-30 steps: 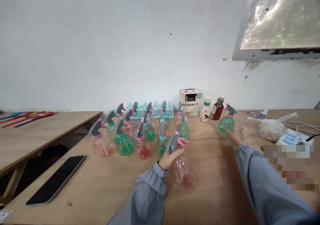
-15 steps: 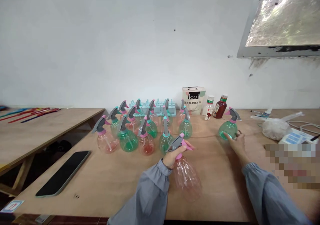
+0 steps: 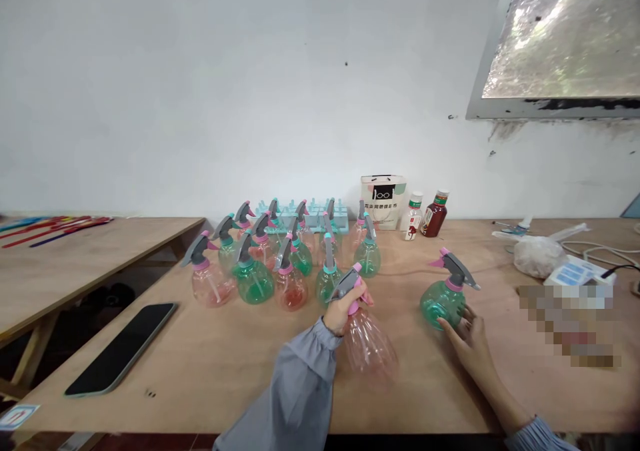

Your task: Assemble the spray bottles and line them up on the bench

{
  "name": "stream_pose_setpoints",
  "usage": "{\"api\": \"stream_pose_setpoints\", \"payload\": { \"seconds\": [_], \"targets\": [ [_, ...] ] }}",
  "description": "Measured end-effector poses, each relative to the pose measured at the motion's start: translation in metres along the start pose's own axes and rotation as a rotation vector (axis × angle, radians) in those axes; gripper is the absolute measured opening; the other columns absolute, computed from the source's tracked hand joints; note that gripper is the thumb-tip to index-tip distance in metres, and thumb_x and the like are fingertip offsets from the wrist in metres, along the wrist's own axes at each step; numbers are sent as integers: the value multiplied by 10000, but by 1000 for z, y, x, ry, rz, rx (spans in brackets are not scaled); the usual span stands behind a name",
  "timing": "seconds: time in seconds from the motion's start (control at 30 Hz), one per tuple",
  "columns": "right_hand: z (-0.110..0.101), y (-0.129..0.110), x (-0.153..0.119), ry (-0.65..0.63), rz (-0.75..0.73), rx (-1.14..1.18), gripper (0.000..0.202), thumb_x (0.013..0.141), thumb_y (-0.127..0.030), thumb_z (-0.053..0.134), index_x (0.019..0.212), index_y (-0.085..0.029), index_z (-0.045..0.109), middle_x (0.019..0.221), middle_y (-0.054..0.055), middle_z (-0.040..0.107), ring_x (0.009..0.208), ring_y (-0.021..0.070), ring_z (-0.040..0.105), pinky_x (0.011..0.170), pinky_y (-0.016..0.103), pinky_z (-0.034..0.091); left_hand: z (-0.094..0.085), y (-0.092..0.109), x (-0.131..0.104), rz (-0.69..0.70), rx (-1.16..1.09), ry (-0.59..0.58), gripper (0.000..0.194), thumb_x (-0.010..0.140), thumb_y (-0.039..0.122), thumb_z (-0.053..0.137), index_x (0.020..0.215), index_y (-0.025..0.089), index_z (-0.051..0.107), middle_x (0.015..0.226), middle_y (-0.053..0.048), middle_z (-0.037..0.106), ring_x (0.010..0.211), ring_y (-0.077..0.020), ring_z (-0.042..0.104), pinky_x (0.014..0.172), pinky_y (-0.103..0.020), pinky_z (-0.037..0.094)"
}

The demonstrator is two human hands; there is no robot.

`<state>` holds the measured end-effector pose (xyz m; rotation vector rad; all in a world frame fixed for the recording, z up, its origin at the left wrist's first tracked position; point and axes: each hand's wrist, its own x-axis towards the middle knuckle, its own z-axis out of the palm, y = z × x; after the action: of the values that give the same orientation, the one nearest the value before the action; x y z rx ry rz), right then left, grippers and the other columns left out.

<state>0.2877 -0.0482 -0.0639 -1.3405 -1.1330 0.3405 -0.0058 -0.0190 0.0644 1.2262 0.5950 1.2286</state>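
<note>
My left hand (image 3: 345,309) is wrapped around the neck and grey-and-pink spray head of a clear pink spray bottle (image 3: 371,347), whose body hangs tilted toward the table's front. On the right, my right hand (image 3: 470,341) grips the lower side of a green spray bottle (image 3: 443,303) with thumb and fingers. That bottle has a pink collar and a grey head with a pink nozzle pointing left. Whether its base touches the table I cannot tell. Left of both hands stands a cluster of pink and green spray bottles (image 3: 255,283), the closest a green one (image 3: 329,283) with a blue collar.
A black phone (image 3: 123,349) lies on the wooden table (image 3: 200,371) at left. Behind the bottles are a light-blue rack (image 3: 315,214), a paper bag (image 3: 383,204) and two drink bottles (image 3: 434,216). A plastic bag (image 3: 540,255) and a white device (image 3: 580,277) lie at right.
My right hand has drawn the green spray bottle toward me and slightly left. My left hand keeps its hold on the pink one, nearly in place. The view has shifted slightly.
</note>
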Motion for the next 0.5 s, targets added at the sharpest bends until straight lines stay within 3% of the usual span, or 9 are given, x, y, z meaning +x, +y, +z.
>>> {"api": "stream_pose_setpoints", "payload": {
  "seconds": [0.1,0.23,0.4,0.5],
  "targets": [
    [1,-4,-1,-8,9,20,767,702,-609,757,1262,-190,442,1387,214,513,1152,340,628,945,548,552,1,1,0,84,42,-58,343,681,508,723,705,182,619,712,-38,658,783,-201,662,818,-343,495],
    [2,-6,0,22,2,-7,807,670,-654,753,1243,-175,448,1377,224,518,1176,348,612,973,548,529,1,2,2,95,22,57,375,731,532,673,625,191,558,605,-6,583,683,-179,631,752,-334,509],
    [2,-8,-1,23,3,-22,822,673,-665,741,1253,-162,447,1364,232,526,1182,346,605,988,532,517,1,5,4,152,95,-44,308,720,488,709,738,191,630,773,-46,678,873,-225,665,926,-398,494],
    [2,-9,-2,26,7,-25,796,672,-651,747,1239,-175,454,1363,215,527,1205,351,585,995,543,506,2,5,4,158,117,30,356,748,532,673,661,194,600,702,-33,647,775,-203,654,860,-381,509]
  ]
}}
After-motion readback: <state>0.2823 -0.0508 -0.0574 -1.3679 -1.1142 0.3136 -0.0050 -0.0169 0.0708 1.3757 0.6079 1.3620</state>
